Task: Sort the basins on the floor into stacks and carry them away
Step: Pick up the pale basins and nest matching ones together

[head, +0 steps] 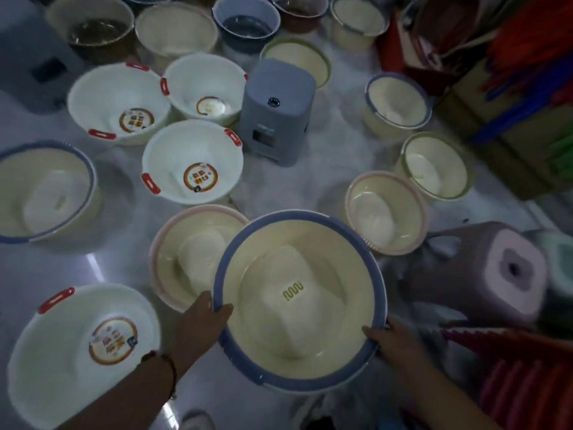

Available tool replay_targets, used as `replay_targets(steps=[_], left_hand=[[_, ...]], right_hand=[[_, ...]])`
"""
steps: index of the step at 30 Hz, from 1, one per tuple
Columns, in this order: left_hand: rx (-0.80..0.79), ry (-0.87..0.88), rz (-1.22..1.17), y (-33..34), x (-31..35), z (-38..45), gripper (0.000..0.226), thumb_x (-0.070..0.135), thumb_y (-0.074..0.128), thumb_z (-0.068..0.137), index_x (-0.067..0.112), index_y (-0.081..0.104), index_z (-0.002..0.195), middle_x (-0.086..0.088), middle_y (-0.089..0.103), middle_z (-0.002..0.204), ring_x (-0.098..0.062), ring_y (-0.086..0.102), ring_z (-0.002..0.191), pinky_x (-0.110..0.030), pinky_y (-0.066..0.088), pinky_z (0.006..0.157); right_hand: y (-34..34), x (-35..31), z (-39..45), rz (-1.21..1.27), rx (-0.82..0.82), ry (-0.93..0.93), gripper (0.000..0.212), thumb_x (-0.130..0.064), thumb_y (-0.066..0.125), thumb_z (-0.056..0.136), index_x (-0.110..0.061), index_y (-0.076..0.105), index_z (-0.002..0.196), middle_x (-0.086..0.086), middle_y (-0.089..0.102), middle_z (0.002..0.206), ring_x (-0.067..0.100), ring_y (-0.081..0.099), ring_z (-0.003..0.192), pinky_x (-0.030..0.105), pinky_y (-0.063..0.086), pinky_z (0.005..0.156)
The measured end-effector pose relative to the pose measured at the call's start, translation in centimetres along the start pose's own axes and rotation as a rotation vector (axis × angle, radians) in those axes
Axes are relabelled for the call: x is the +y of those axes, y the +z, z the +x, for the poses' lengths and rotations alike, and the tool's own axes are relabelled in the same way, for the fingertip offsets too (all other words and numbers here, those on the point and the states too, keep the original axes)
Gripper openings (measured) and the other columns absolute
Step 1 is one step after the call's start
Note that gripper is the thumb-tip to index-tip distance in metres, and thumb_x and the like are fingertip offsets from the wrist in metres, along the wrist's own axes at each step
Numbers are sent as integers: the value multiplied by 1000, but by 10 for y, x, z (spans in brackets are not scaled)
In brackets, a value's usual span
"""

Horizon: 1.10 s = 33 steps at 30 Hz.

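I hold a cream basin with a blue rim [297,336] in front of me, above the floor. My left hand [201,318] grips its left rim, thumb over the edge. My right hand [390,339] grips the right rim. Beneath its left side sits a cream basin with a pink rim [183,259]. Another pink-rimmed basin [386,212] lies to the right. White basins with red handles [192,162] [117,103] [77,352] [204,88] lie at left and centre. More blue-rimmed basins [43,190] [397,103] and a green-rimmed one [437,166] lie around.
A grey plastic stool [277,113] stands in the middle of the floor. A purple and pink stool [483,274] lies at right, red ribbed plastic goods [527,383] below it. Cardboard boxes [527,135] with coloured items fill the upper right. Several darker basins [99,35] [246,23] line the back.
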<state>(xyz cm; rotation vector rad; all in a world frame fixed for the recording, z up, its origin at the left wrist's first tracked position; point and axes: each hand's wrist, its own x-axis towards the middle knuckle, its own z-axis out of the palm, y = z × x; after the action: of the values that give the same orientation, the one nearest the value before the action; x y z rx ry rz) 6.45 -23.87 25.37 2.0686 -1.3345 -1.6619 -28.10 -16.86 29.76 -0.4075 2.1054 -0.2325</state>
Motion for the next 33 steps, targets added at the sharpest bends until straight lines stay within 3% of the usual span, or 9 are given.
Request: replay_targets(steps=[5, 8, 13, 18, 22, 25, 29, 31, 33], left_hand=[[-55, -40, 73, 44, 35, 56, 30, 25, 63, 92, -4, 57, 94, -22, 65, 84, -21, 59, 68, -31, 45, 62], [-49, -112, 96, 78, 45, 87, 27, 25, 65, 92, 3, 54, 81, -14, 60, 72, -17, 55, 63, -28, 40, 58], [-4, -221, 161, 122, 46, 126, 28, 22, 68, 90, 7, 55, 70, -9, 59, 62, -19, 55, 57, -29, 42, 56], [33, -223, 279, 150, 26, 161, 37, 27, 70, 88, 14, 49, 60, -3, 52, 54, -17, 50, 52, -30, 40, 54], [103, -259, 309, 167, 12, 178, 30, 31, 66, 91, 19, 48, 71, -1, 54, 66, -16, 52, 61, -31, 38, 58], [66, -271, 378, 169, 1, 186, 28, 38, 62, 92, 17, 49, 79, -2, 57, 73, -24, 59, 73, -33, 43, 66], [30, -241, 489, 160, -9, 181, 34, 41, 53, 95, 15, 58, 116, -8, 65, 114, -25, 62, 101, -41, 50, 90], [42, -228, 564, 150, -11, 172, 54, 42, 51, 96, 15, 43, 143, -9, 54, 136, -27, 55, 120, -42, 44, 102], [38, -218, 662, 137, -8, 164, 64, 43, 50, 97, 15, 31, 151, -10, 47, 144, -28, 51, 126, -42, 43, 104]], right_hand=[[-31, -21, 73, 1, 57, -13, 25, -6, 70, 84, 6, 61, 104, 21, 67, 93, 39, 66, 86, 56, 54, 84], [-42, -21, 127, 22, 8, -4, 25, -3, 70, 83, 8, 61, 102, 23, 68, 93, 41, 66, 86, 56, 55, 82], [-49, -25, 202, -19, -109, 47, 18, -7, 68, 86, 3, 61, 100, 19, 65, 94, 37, 65, 92, 46, 54, 81], [-40, -24, 256, -162, -180, 17, 14, -7, 65, 87, 3, 59, 94, 14, 61, 82, 24, 60, 70, 33, 49, 62], [-31, -26, 279, -303, -253, -41, 6, -5, 63, 88, -8, 58, 85, 8, 61, 84, 18, 57, 73, 26, 43, 60], [-22, -25, 294, -458, -301, -141, 13, -9, 60, 88, -1, 62, 98, 12, 64, 92, 28, 62, 87, 34, 50, 74], [-13, -40, 285, -593, -311, -266, 32, -42, 55, 79, -20, 54, 102, -2, 55, 83, 26, 60, 91, 45, 51, 84], [-6, -64, 262, -730, -315, -395, 50, -40, 57, 81, -18, 50, 126, 5, 60, 110, 27, 61, 107, 46, 51, 91], [8, -88, 243, -977, -279, -544, 69, -36, 53, 92, -15, 25, 150, 11, 41, 146, 29, 43, 132, 41, 39, 107]])
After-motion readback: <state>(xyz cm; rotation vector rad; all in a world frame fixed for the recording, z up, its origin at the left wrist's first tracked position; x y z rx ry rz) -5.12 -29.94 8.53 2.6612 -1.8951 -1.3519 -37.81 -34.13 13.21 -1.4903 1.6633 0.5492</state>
